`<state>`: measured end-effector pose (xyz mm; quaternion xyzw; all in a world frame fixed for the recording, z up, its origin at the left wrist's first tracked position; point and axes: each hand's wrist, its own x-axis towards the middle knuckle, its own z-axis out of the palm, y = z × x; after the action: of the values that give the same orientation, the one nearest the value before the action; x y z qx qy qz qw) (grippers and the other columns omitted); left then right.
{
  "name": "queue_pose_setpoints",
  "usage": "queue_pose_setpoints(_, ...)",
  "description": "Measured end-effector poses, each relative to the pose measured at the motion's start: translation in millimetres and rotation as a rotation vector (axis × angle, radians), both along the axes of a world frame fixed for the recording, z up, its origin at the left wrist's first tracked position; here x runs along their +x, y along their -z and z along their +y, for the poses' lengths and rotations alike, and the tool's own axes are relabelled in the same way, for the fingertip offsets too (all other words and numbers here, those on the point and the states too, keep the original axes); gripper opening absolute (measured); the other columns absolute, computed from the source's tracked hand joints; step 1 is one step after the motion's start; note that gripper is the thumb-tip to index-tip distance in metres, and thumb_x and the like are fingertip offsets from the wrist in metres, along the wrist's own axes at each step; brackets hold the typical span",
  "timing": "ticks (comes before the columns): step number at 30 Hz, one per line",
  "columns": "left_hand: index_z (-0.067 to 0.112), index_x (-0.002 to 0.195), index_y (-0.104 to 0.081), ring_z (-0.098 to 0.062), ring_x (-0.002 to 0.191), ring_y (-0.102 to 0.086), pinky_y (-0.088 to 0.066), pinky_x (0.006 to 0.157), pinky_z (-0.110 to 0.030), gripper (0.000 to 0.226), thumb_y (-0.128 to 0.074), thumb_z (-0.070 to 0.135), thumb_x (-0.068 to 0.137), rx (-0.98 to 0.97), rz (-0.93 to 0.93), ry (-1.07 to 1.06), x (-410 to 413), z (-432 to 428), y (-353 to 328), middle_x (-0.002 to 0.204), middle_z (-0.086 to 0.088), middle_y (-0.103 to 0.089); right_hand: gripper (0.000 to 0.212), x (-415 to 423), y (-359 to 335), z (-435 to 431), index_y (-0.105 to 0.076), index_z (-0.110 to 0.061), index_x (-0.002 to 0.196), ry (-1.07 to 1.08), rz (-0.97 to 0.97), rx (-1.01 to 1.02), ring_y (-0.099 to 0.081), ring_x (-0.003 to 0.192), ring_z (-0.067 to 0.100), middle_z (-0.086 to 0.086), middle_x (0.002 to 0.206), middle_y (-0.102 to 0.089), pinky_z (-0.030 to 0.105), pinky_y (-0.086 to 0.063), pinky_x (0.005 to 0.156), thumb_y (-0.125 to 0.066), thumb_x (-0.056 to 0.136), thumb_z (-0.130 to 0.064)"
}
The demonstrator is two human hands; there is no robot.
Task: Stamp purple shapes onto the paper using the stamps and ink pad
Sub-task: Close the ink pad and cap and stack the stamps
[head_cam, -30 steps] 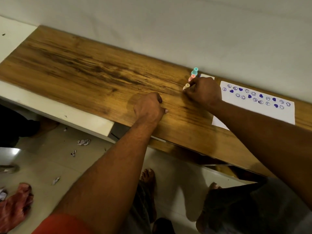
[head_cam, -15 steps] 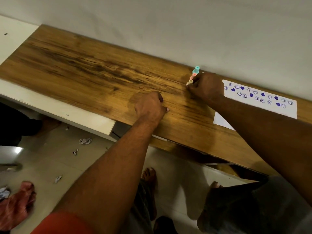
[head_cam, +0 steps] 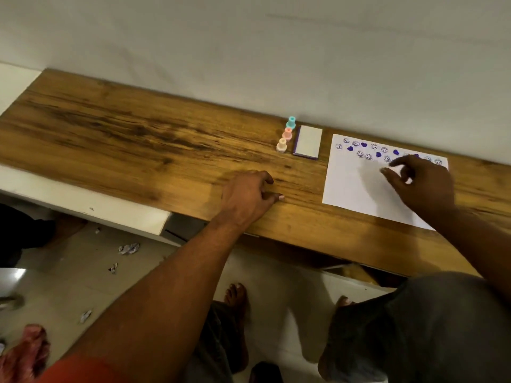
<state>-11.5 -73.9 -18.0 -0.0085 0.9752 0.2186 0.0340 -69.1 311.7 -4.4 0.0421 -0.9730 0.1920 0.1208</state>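
Note:
A white paper (head_cam: 356, 186) lies on the wooden tabletop (head_cam: 138, 150), with purple hearts and smiley faces stamped along its far edge. Left of it sits the ink pad (head_cam: 307, 142), lid shut, white top with a purple rim. Three small stamps stand in a row beside the pad: teal (head_cam: 291, 123), pink (head_cam: 287, 134) and cream (head_cam: 281, 145). My right hand (head_cam: 420, 183) hovers over the paper, fingers apart, holding nothing. My left hand (head_cam: 249, 197) rests on the wood near the front edge, fingers curled under, with nothing visible in it.
A pale wall runs right behind the tabletop. A white ledge (head_cam: 83, 205) sits lower at the left. Below are a tiled floor with paper scraps (head_cam: 128, 248), bare feet (head_cam: 235, 297) and a red cloth (head_cam: 25, 352).
My right hand has let go of the cream stamp beside the ink pad and moved right over the paper. The ink pad is uncovered to view. My left hand stays put.

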Motion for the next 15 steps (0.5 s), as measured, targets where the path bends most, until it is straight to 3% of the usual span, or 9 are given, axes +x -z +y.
queue_pose_setpoints(3, 0.031, 0.134, -0.064, -0.018, 0.114, -0.059, -0.052, 0.095, -0.041, 0.064, -0.072, 0.069, 0.084, 0.044, 0.064, -0.052, -5.9, 11.4, 1.5, 0.123, 0.004, -0.065, 0.052, 17.1, 19.8, 73.0, -0.061, -0.028, 0.120, 0.113, 0.003, 0.053, -0.057, 0.083, 0.017, -0.009, 0.092, -0.059, 0.033, -0.044, 0.068, -0.052, 0.092, -0.071)
queue_pose_setpoints(7, 0.028, 0.159, -0.041, -0.029, 0.140, -0.043, -0.040, 0.114, -0.050, 0.093, -0.069, 0.075, 0.084, 0.096, -0.010, -0.195, -32.4, 18.2, -1.3, 0.149, -0.005, -0.053, 0.053, 39.6, 63.1, 138.4, -0.057, -0.014, 0.126, 0.351, -0.004, 0.034, -0.055, 0.109, 0.036, 0.015, 0.117, -0.061, 0.050, -0.051, 0.087, -0.049, 0.101, -0.061)
queue_pose_setpoints(11, 0.035, 0.164, -0.029, -0.033, 0.144, -0.038, -0.037, 0.117, -0.052, 0.098, -0.063, 0.079, 0.084, 0.102, -0.097, -0.215, -51.1, 32.4, 3.6, 0.151, -0.008, -0.050, 0.068, 40.9, 74.1, 151.1, -0.066, 0.001, 0.106, 0.392, 0.041, -0.005, -0.054, 0.115, 0.035, 0.014, 0.120, -0.062, 0.050, -0.046, 0.092, -0.040, 0.104, -0.062)
queue_pose_setpoints(15, 0.041, 0.160, -0.036, -0.035, 0.144, -0.035, -0.034, 0.117, -0.054, 0.089, -0.059, 0.082, 0.085, 0.023, -0.104, -0.190, -52.1, 48.4, 9.7, 0.149, -0.009, -0.047, 0.065, 38.0, 71.9, 145.3, -0.057, -0.008, 0.126, 0.367, 0.006, 0.006, -0.050, 0.115, 0.038, 0.017, 0.124, -0.058, 0.051, -0.047, 0.091, -0.036, 0.103, -0.065)
